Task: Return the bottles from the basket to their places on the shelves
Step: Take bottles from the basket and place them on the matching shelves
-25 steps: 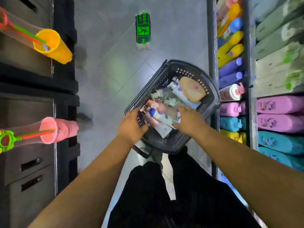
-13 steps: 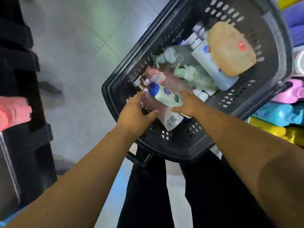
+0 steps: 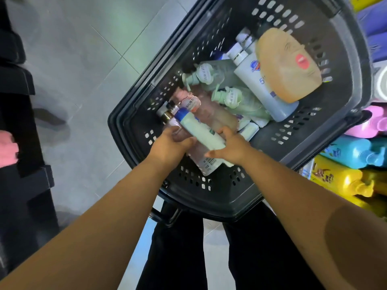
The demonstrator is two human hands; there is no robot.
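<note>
A black plastic basket (image 3: 345,105) stands on the floor below me, filled with several bottles. My right hand (image 3: 228,148) grips a white bottle with a blue cap (image 3: 199,130) lying on top near the front. My left hand (image 3: 170,146) holds a pale bottle with a gold collar (image 3: 171,122) beside it. Further in lie a pink pump bottle (image 3: 211,114), two green pump bottles (image 3: 230,97), a tall white bottle (image 3: 261,84) and a tan bottle (image 3: 287,65).
Shelves on the right hold lying pink (image 3: 368,124), blue (image 3: 354,151) and yellow bottles (image 3: 343,178). A dark shelf unit (image 3: 18,126) lines the left side. Grey tiled floor (image 3: 83,59) lies between. My dark trouser legs (image 3: 178,258) are below the basket.
The view has closed in on the basket. Both hands have reached deeper and closed round bottles at its near end; the white blue-capped bottle has tilted up slightly.
</note>
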